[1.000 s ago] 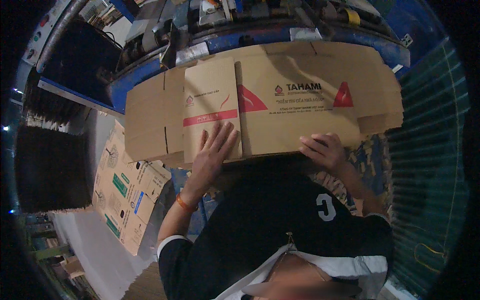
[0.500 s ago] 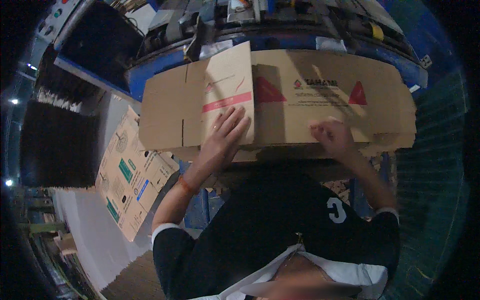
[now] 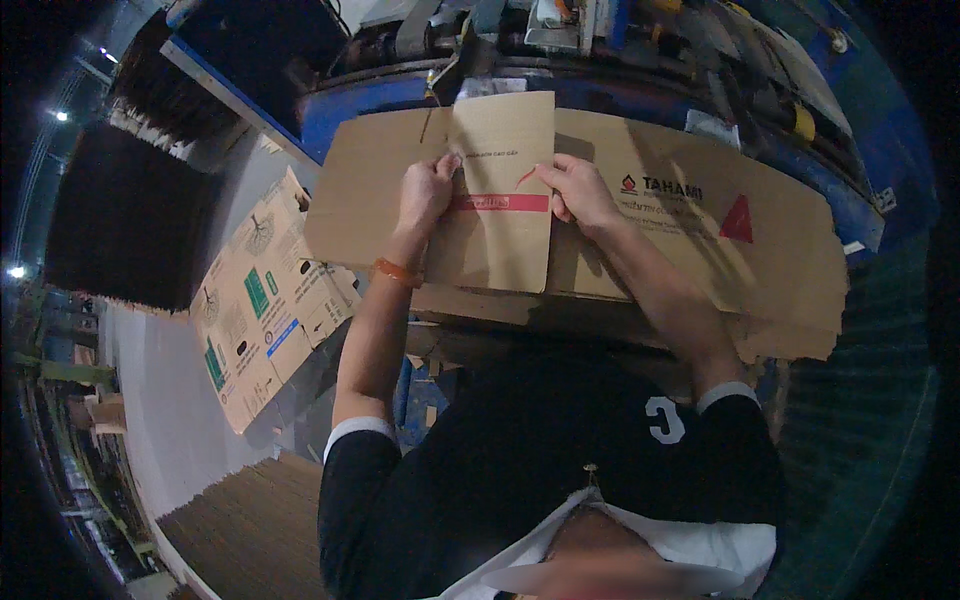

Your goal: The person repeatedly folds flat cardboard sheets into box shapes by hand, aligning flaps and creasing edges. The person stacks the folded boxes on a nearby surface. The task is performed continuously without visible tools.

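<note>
Head view looks down on a flat brown carton blank (image 3: 640, 230) lying across a stack of similar cardboard sheets (image 3: 560, 320) in front of a blue machine frame (image 3: 380, 95). A narrow end panel (image 3: 500, 190) of the blank is folded over and lies on top of the main sheet, its free edge running down near the middle of the blank. The left hand (image 3: 425, 195) is clenched on the left edge of this folded panel, fingers curled over the top corner, an orange band at the wrist. The right hand (image 3: 580, 190) grips the panel's right edge, thumb and fingers pinching the cardboard beside the red stripe printed across it. Judging from how things lie, the first fold looks made and is being held or pressed into place; the long right-hand part of the blank, with its red triangle mark, lies unfolded and spread out toward the right, so most of the forming seems left to do. No tape, glue or staples can be seen on the seam. To the left, a printed carton sheet (image 3: 265, 310) with green and blue marks leans on the pale floor (image 3: 170, 400), well apart from the hands.
</note>
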Motion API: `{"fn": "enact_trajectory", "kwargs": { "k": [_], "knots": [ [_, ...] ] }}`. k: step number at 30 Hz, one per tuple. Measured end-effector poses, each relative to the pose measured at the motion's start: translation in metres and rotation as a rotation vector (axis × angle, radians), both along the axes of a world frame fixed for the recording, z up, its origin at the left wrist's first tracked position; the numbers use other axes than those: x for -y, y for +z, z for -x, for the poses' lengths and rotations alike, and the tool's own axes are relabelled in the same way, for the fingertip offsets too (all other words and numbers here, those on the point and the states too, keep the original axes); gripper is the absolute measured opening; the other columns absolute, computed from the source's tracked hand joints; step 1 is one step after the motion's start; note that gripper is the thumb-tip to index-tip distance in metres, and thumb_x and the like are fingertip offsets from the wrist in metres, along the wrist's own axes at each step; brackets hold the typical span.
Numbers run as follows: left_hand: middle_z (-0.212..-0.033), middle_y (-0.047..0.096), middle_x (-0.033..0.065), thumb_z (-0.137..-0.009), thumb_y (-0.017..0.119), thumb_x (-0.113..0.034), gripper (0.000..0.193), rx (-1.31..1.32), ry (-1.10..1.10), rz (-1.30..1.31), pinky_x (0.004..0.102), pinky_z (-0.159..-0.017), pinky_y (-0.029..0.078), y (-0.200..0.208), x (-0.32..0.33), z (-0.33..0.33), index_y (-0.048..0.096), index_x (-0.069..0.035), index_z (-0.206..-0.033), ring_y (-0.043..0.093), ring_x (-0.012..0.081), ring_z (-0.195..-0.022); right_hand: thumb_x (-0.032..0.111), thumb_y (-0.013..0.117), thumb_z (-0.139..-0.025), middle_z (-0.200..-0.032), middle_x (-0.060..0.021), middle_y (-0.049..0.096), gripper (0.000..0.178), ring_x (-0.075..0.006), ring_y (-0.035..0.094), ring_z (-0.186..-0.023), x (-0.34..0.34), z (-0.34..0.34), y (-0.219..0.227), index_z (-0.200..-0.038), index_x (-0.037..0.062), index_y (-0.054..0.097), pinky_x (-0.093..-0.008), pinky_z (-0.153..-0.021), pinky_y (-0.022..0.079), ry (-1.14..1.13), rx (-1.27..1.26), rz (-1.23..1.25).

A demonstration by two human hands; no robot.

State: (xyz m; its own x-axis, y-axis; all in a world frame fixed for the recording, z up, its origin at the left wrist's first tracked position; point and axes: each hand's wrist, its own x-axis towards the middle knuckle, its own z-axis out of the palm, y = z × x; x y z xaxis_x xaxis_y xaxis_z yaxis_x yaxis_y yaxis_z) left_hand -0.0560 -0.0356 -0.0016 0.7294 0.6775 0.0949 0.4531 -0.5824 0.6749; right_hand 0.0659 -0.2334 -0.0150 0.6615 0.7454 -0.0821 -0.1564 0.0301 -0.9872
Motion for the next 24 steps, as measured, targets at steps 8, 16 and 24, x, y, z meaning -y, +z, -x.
{"fn": "enact_trajectory", "kwargs": {
  "k": [8, 16, 24],
  "knots": [
    [-0.079, 0.064, 0.0249, -0.091, 0.056, -0.026, 0.03, 0.261, 0.065, 0.034, 0.0426, -0.069, 0.049, -0.018, 0.006, -0.005, 0.07, 0.0, -0.085, 0.064, 0.0403, -0.077, 0.02, 0.057, -0.092, -0.067, -0.0096, 0.063, 0.024, -0.0146, 0.061, -0.045, -0.007, -0.001, 0.001, -0.096, -0.0035, 0.06, -0.0265, -0.037, 0.045, 0.003, 0.176, 0.231],
    [-0.08, 0.064, 0.0229, -0.09, 0.052, -0.02, 0.023, 0.118, 0.122, -0.243, 0.0469, -0.07, 0.048, -0.027, 0.021, -0.011, 0.068, -0.003, -0.088, 0.063, 0.0402, -0.078, 0.032, 0.061, -0.089, -0.08, -0.0112, 0.066, 0.041, -0.0247, 0.066, -0.075, 0.049, 0.025, 0.035, -0.114, -0.0001, 0.057, -0.0395, -0.067, 0.051, -0.216, 0.814, 0.46],
    [-0.129, 0.048, 0.0277, -0.089, 0.056, -0.024, 0.039, 0.18, -0.235, -0.107, 0.0431, -0.087, 0.046, 0.012, 0.022, 0.016, 0.053, -0.004, -0.123, 0.048, 0.0427, -0.117, 0.059, 0.069, -0.07, -0.15, -0.0152, 0.029, 0.088, -0.0456, 0.025, -0.134, 0.237, 0.058, 0.011, -0.14, 0.0122, 0.043, -0.0617, -0.107, 0.021, -0.223, 1.253, 1.088]
  ]
}}
